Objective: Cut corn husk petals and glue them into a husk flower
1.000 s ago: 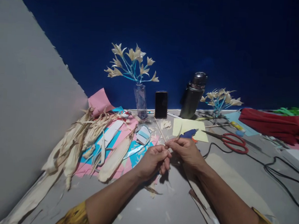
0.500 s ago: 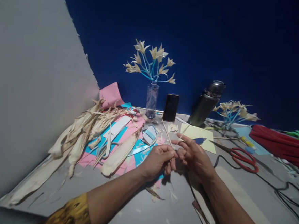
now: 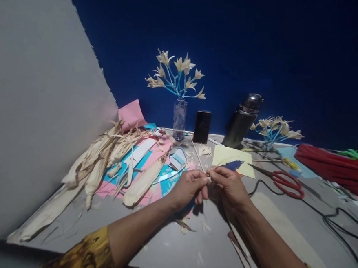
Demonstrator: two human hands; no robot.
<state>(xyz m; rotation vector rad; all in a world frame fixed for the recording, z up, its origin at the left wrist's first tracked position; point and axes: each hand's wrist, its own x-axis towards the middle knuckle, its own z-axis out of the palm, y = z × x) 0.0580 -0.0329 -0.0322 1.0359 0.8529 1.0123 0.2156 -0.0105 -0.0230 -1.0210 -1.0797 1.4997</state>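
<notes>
Pinching a thin stick [image 3: 198, 154] at mid-frame, my left hand [image 3: 191, 185] is holding narrowly; my right hand [image 3: 229, 186], spread moments ago, is now gripping a pale strip [image 3: 210, 179] beside it, so both are working together. Beyond, corn-husk flowers [image 3: 180, 64] are standing upper centre.

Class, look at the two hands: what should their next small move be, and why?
Perhaps steady the thin, straight, pale stick with the bare left hand and make one small turn with the bare right hand: the stick's near end runs to where both hands pinch close together. What lies between them is partly hidden, so go gently.
</notes>
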